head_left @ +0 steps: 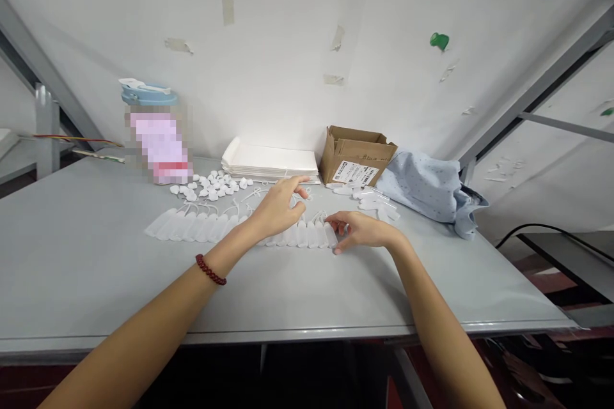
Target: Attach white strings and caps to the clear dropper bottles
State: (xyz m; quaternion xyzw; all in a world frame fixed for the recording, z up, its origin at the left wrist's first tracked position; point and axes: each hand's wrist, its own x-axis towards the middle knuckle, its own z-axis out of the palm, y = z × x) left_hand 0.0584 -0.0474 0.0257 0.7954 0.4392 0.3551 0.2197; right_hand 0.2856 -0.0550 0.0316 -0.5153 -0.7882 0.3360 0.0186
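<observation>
A row of white translucent sleeves [206,227] with thin white cords at their far ends lies side by side across the grey table. My left hand [281,206] hovers over the row, hiding its middle part. Its thumb and forefinger are apart, with white cord ends visible just beyond them. At the right end of the row, my right hand [359,230] has its fingertips at the far end of the last sleeve [330,236] and its thumb at the near end. Some fingers of that hand are curled and partly hidden.
Small white pieces [215,185] lie in a pile at the back left. Behind are stacked white sheets [273,161] and an open cardboard box [357,156]. More loose translucent pieces [377,203] and a light blue cloth [422,185] lie right. A blue-lidded container [148,94], partly blurred, stands left.
</observation>
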